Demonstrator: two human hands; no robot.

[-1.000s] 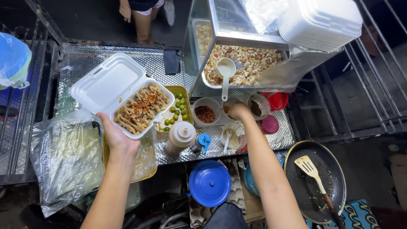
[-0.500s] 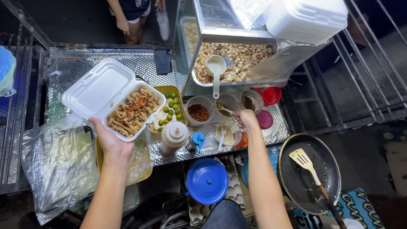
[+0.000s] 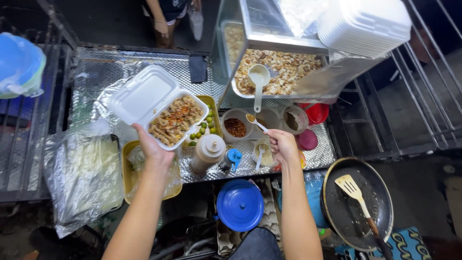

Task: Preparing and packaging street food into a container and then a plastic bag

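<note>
My left hand point(image 3: 153, 150) grips the open foam box point(image 3: 161, 108) level; my right hand point(image 3: 282, 144) pinches a loaded spoon point(image 3: 256, 123) above the condiment cups point(image 3: 235, 126).

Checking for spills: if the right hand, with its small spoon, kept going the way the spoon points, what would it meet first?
Probably the clear round tub of red chilli flakes: the right hand aims its small white spoon up and left, its bowl near that tub's rim. Height above it is unclear.

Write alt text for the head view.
The left hand holds an open white foam box of noodles while the right hand lifts a small spoon of topping over condiment cups on a foil-covered counter.
</note>
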